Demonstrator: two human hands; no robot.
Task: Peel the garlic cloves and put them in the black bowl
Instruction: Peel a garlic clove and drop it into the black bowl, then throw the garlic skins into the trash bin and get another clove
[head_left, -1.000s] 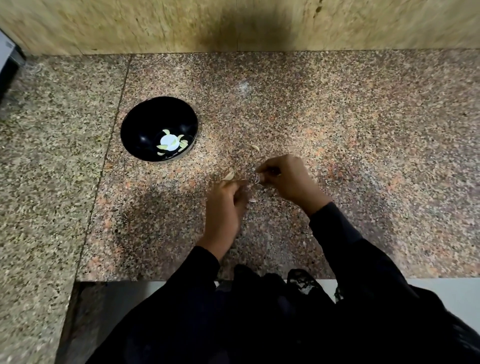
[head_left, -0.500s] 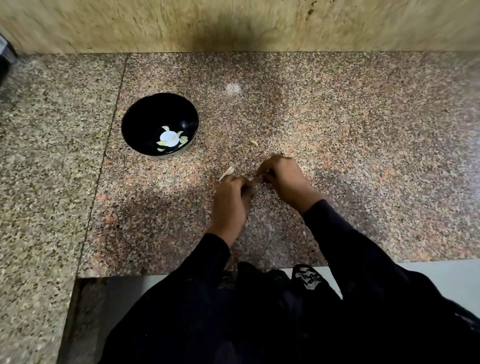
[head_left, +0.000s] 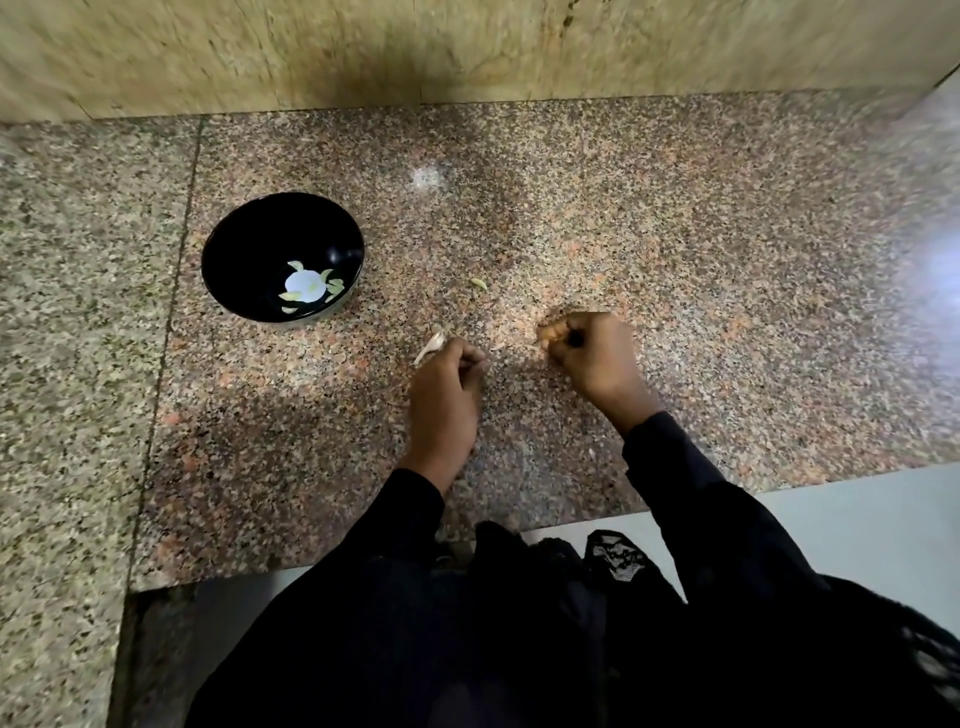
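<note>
The hands have pulled apart at frame centre — the left hand (head_left: 444, 400) pinches a pale clove (head_left: 430, 347), the right hand (head_left: 592, 358) is curled tight, its contents too small to tell. The bowl (head_left: 244, 260) sits upper left — cloves inside.

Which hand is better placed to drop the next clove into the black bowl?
Probably the left hand: it sits nearer the round black bowl, which lies to its far left on the speckled granite counter. The right hand is farther off and would have to cross over.
</note>
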